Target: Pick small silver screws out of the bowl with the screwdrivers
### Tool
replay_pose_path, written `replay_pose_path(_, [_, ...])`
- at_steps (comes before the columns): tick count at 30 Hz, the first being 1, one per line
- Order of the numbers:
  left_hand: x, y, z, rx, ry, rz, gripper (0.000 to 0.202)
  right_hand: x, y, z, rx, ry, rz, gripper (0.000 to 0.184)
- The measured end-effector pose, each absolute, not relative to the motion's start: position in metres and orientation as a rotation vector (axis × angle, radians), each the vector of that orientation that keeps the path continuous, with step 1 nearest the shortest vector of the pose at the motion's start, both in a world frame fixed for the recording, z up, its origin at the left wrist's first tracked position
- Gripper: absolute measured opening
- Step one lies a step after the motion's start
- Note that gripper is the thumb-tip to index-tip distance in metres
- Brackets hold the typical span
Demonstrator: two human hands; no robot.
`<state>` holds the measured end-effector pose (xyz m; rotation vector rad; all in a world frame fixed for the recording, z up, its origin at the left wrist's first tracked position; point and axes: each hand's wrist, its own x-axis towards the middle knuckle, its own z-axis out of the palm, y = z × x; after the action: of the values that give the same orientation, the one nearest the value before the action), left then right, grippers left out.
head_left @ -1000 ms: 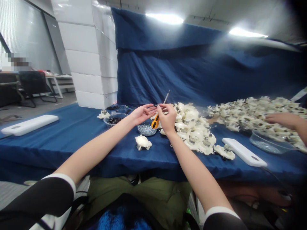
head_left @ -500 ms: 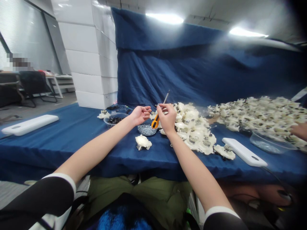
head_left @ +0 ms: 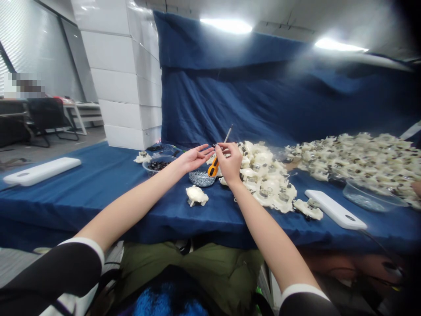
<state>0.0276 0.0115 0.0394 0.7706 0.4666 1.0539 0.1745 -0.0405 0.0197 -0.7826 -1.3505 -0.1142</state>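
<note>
The left grip [head_left: 194,159] has just been opened out, empty, beside the orange screwdriver [head_left: 213,167], which is clenched in the right grip [head_left: 229,163] above a bowl [head_left: 201,179].

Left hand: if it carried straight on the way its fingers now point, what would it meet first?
The left hand would probably meet the right hand first, where it holds the orange-handled screwdriver. Depth is unclear, so it might pass just in front.

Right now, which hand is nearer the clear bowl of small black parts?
Left. The left hand hovers just right of the clear bowl; the right hand is farther right, past the left hand, holding an orange-handled screwdriver.
</note>
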Motion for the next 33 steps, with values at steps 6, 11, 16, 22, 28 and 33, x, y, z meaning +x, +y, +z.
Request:
replay_pose_path(6, [0.0275, 0.0097, 0.0401, 0.771, 0.461, 1.022, 0.082, 0.1747, -0.0409, 0.0195, -0.801, -1.358, -0.130, 0.016])
replay_pose_path(11, [0.0270, 0.0098, 0.0406, 0.781, 0.481, 1.018, 0.089, 0.1747, -0.0401, 0.0195, -0.778, -1.356, -0.129, 0.016])
replay_pose_path(16, [0.0251, 0.0088, 0.0416, 0.775, 0.450, 0.989, 0.086, 0.1746, -0.0400, 0.0195, -0.787, -1.355, -0.131, 0.015])
replay_pose_path(22, [0.0232, 0.0106, 0.0411, 0.716, 0.461, 1.045, 0.078, 0.1743, -0.0402, 0.0198, -0.782, -1.351, -0.131, 0.015])
replay_pose_path(28, [0.0233, 0.0106, 0.0422, 0.723, 0.459, 1.047, 0.075, 0.1744, -0.0401, 0.0198, -0.780, -1.359, -0.132, 0.015])
replay_pose_path(33, [0.0232, 0.0111, 0.0413, 0.760, 0.482, 1.039, 0.074, 0.1744, -0.0398, 0.0195, -0.776, -1.357, -0.122, 0.016])
